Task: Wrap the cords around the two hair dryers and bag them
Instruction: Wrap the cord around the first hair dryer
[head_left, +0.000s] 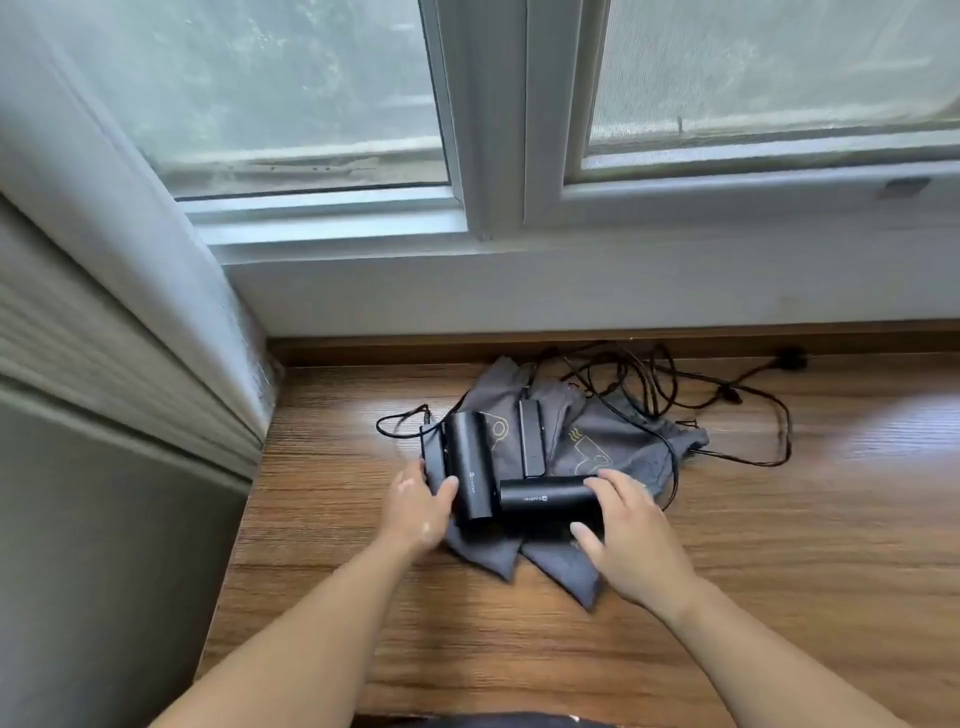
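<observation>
The left hand (415, 501) holds the left hair dryer (470, 462), thumb on the barrel and fingers against the folded handle. Its barrel end touches the right hair dryer (540, 501), which lies crosswise. The right hand (631, 530) grips that one, fingers over the top and thumb on the near side. Both dryers rest on two grey bags (597, 441) spread on the wooden desk (779, 519), close to the window wall.

The main risk lies further right. The cords (639, 379) sprawl in overlapping loops behind the bags, running out to a plug (792, 359) by the wall. They look crossed over each other, though the view is too fine to say whether they are truly knotted. If both dryers are lifted at once, the loops could tighten into a snarl, or one cord could drag the other dryer. A cord also lies across the bags, so pulling it may sweep a bag off with it or bunch it up. Wrapping before the cords are separated would likely bind both into one coil.
</observation>
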